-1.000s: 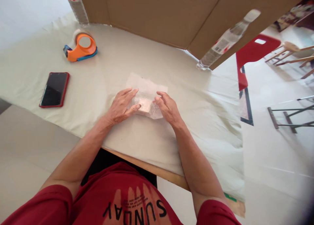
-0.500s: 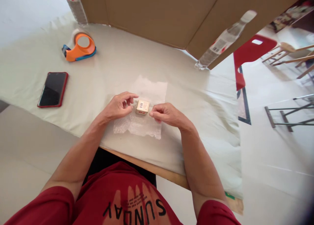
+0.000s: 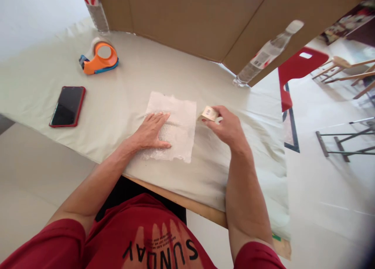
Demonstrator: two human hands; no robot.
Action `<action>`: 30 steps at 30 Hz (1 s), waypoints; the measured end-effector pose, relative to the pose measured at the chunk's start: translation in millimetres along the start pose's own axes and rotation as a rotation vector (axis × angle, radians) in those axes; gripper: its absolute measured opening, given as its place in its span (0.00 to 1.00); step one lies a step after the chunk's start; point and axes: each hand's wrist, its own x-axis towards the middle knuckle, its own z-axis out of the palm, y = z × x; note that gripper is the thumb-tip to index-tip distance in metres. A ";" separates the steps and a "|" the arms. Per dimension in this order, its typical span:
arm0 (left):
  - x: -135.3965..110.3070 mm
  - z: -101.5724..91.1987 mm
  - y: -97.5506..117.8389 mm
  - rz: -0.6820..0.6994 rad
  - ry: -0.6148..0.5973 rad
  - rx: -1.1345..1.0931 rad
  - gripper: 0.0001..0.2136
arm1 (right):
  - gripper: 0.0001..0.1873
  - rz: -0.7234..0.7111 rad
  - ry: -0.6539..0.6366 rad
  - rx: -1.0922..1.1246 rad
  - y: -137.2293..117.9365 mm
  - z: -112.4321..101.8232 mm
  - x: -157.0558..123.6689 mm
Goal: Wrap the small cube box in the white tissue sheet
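Observation:
A sheet of bubble wrap (image 3: pixel 178 124) lies flat on the cloth-covered table (image 3: pixel 131 89). My left hand (image 3: pixel 151 131) rests on its left part, palm down, fingers stretched out. My right hand (image 3: pixel 227 125) is just right of the sheet and pinches a small tan box (image 3: pixel 209 113) with a barcode label, held slightly above the cloth.
An orange tape dispenser (image 3: pixel 99 58) and a phone in a red case (image 3: pixel 68 106) lie at the left. A large cardboard box (image 3: pixel 205 18) stands at the back, with a plastic bottle (image 3: pixel 265 54) leaning by it and another bottle (image 3: pixel 95 7) at its left. The table edge runs near my body.
The small box sat on the bubble wrap between both hands; my right hand has lifted it off to the right. My left hand has flattened onto the sheet.

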 end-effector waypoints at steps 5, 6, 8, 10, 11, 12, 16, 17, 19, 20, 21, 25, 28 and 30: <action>0.5 -3.6 2.3 -0.019 -0.025 0.009 0.51 | 0.28 0.177 -0.144 -0.197 46.1 -19.5 4.8; 0.4 -3.6 2.4 -0.018 -0.028 0.011 0.51 | 0.30 0.145 -0.137 -0.187 50.0 -21.0 3.8; 0.2 -3.3 1.9 -0.010 -0.026 0.017 0.50 | 0.35 0.066 -0.077 -0.145 52.5 -26.4 1.4; -0.3 -2.7 1.1 0.000 -0.021 0.022 0.50 | 0.36 0.016 -0.028 -0.101 50.9 -33.5 -0.4; -0.6 -2.3 0.6 0.004 -0.018 0.023 0.49 | 0.36 0.001 -0.019 -0.084 50.0 -36.3 -0.8; -0.8 -1.9 0.3 0.007 -0.015 0.022 0.49 | 0.36 -0.007 -0.017 -0.073 49.4 -37.8 -0.8; -1.5 -0.5 -0.3 0.011 0.005 0.021 0.49 | 0.37 0.038 -0.020 -0.072 51.3 -29.4 1.9; -1.5 -0.4 -0.3 0.010 0.009 0.023 0.49 | 0.36 0.063 -0.021 -0.072 51.8 -25.7 2.7; -1.2 -0.5 -0.4 0.010 0.012 0.026 0.49 | 0.33 0.108 -0.019 -0.051 50.9 -20.7 3.5; -1.1 -0.8 -0.4 0.010 0.011 0.027 0.50 | 0.31 0.124 -0.025 -0.022 49.5 -20.0 3.3; -0.9 -1.1 -0.4 0.011 0.009 0.027 0.50 | 0.29 0.137 -0.043 0.019 47.6 -20.4 2.7; -0.2 -2.1 -0.2 0.009 -0.003 0.033 0.49 | 0.26 0.199 -0.151 0.167 39.1 -27.3 -0.3; -0.2 -2.0 -0.2 0.007 0.005 0.037 0.49 | 0.22 0.204 -0.083 0.134 35.8 -30.2 -1.3; -0.3 -1.7 -0.3 0.009 0.013 0.035 0.49 | 0.23 0.176 -0.066 0.099 34.9 -30.0 -1.5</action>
